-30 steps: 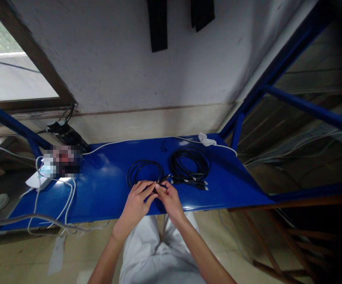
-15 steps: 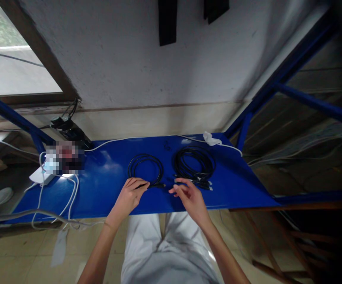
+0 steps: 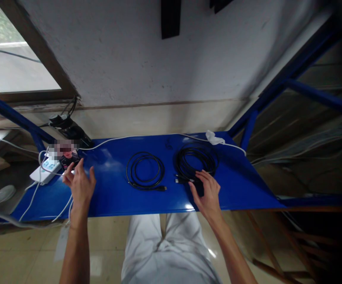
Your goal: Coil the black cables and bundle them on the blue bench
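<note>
A single black cable [image 3: 145, 185] lies coiled on the blue table [image 3: 108, 201], its plug end pointing right. Beside it is a thicker bundle of coiled black cables [image 3: 179, 161] with several plug ends at its front. My right hand [image 3: 209, 193] is over the bundle's front edge, thumb and fingers apart near the plugs; whether it touches them I cannot tell. My left hand [image 3: 81, 183] is well away on the left, fingers spread and nothing in them. It is just in front of a dark, partly blurred-out item [image 3: 68, 158] with a picture on it.
A white power strip [image 3: 45, 170] with white cords sits at the table's left end. Behind it leans a black cylinder-like object [image 3: 73, 132]. A white cord with a white wrapped lump [image 3: 215, 138] runs along the back edge. Blue frame bars [image 3: 249, 128] flank the table.
My left hand has let go of the single coiled cable and moved left toward the dark item. My right hand has shifted right, over the front of the cable bundle.
</note>
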`<state>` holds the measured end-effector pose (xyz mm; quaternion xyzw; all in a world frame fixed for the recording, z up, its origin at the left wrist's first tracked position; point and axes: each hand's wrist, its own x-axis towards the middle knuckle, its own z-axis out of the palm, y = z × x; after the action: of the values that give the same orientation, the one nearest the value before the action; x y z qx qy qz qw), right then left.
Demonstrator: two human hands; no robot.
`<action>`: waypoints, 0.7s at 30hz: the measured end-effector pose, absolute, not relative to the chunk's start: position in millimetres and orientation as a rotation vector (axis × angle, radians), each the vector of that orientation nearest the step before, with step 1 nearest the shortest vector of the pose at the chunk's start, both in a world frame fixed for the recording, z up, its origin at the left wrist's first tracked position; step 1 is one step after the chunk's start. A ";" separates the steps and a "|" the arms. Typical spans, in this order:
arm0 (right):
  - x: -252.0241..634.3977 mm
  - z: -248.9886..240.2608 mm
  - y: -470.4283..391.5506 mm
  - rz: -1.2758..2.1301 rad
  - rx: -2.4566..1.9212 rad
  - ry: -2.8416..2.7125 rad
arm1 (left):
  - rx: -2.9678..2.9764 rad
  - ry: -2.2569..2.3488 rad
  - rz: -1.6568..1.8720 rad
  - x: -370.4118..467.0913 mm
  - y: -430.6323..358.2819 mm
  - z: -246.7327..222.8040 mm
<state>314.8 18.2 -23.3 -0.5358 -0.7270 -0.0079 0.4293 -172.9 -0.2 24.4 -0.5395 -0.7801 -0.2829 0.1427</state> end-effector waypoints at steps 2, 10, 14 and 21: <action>314.4 -21.7 17.8 -0.004 -1.337 -1.813 | -1.502 -2.261 -0.759 -187.1 -2.4 24.3; 315.2 -18.4 18.2 0.005 -1.325 -1.803 | -1.532 -2.240 -0.646 -214.1 12.6 28.3; 316.1 -21.0 18.6 0.035 -1.332 -1.802 | -1.578 -2.202 -0.684 -203.8 20.6 32.3; 315.9 -21.8 18.1 0.057 -1.342 -1.797 | -1.704 -2.170 -0.824 -168.9 13.6 14.1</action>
<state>315.9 18.1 -21.8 -0.5390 -0.7215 0.0230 0.4339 -168.9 13.6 14.1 -0.5867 -0.7471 -0.2838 0.1304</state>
